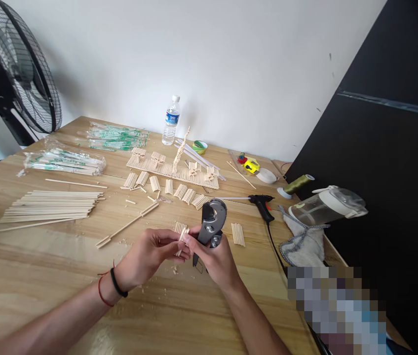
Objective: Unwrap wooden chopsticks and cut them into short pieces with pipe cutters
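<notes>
My left hand is closed, its thumb and fingers pinching a few short wooden stick pieces over the table. Meeting it from the right, my right hand is wrapped round a black and grey hand cutter, whose curved head points up. Its thumb and fingertips also touch the short pieces. Just behind the fingers lies a small slat panel, partly hidden. Another slat panel rests to the right. Beyond the hands stands a stick-built model, with several small slat panels in front of it.
Long wooden sticks and bagged sticks lie at left, near a fan. A water bottle stands at the back. A glue gun, a thread spool, a clear cup and a cloth occupy the right.
</notes>
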Action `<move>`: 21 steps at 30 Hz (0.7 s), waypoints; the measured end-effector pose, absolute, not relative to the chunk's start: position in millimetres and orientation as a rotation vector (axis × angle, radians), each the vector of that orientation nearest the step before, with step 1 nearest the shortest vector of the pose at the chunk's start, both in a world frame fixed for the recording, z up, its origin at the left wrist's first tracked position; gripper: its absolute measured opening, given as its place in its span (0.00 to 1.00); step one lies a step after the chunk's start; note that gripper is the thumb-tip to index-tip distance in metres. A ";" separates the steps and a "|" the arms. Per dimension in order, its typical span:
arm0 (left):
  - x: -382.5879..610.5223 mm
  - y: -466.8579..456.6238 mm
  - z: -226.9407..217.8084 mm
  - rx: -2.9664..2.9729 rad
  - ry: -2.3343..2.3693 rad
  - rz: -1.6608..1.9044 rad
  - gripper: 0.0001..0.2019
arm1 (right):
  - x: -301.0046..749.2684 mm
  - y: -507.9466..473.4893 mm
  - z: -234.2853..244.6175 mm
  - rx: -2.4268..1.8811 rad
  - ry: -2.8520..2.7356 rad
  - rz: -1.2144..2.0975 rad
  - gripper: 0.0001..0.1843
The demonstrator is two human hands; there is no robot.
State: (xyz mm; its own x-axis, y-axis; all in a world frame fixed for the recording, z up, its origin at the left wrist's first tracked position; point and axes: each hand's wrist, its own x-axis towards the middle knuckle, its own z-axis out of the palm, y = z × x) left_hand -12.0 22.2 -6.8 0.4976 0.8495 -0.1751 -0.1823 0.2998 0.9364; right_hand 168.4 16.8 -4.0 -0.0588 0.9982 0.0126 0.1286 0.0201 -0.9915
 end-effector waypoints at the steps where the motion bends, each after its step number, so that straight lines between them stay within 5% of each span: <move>1: -12.1 22.1 -5.6 1.053 0.774 0.778 0.20 | 168.9 17.0 -3.5 -1.256 -1.354 1.191 0.14; 21: -13.0 26.1 2.2 1.085 0.895 0.793 0.21 | 174.2 21.5 -3.4 -1.161 -1.279 1.213 0.12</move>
State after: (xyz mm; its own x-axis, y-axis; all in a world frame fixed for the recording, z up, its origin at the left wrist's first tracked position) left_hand -13.0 26.1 2.2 0.4274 0.8796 -0.2090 -0.1019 0.2766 0.9556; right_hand 174.2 21.5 -3.4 -0.0558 0.9976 0.0407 0.0117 0.0414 -0.9991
